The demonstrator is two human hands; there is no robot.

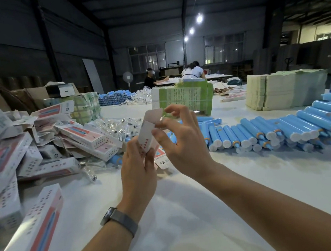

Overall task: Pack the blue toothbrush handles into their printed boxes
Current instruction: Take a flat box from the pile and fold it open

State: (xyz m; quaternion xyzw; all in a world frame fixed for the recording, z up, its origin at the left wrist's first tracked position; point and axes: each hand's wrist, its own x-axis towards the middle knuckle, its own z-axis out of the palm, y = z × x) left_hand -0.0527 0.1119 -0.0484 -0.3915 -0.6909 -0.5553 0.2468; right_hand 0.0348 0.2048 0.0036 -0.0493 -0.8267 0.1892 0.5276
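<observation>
A white printed box (148,134) stands tilted in mid-air above the table centre, its top flap open. My left hand (137,168) grips its lower part from the left. My right hand (179,138) touches the upper end, thumb against the box's side and fingers curled around the flap. Rows of blue toothbrush handles (278,128) with white caps lie on the table to the right. A heap of printed boxes (41,143) covers the left side; one closed box (39,230) lies nearest me. Whether a handle is inside the held box is hidden.
Small clear plastic packets (118,125) lie behind the box heap. A green bundle of leaflets (186,97) stands behind my hands, a pale paper stack (282,89) at the right rear. The white table (189,214) stretches toward me. People sit at a far table (193,71).
</observation>
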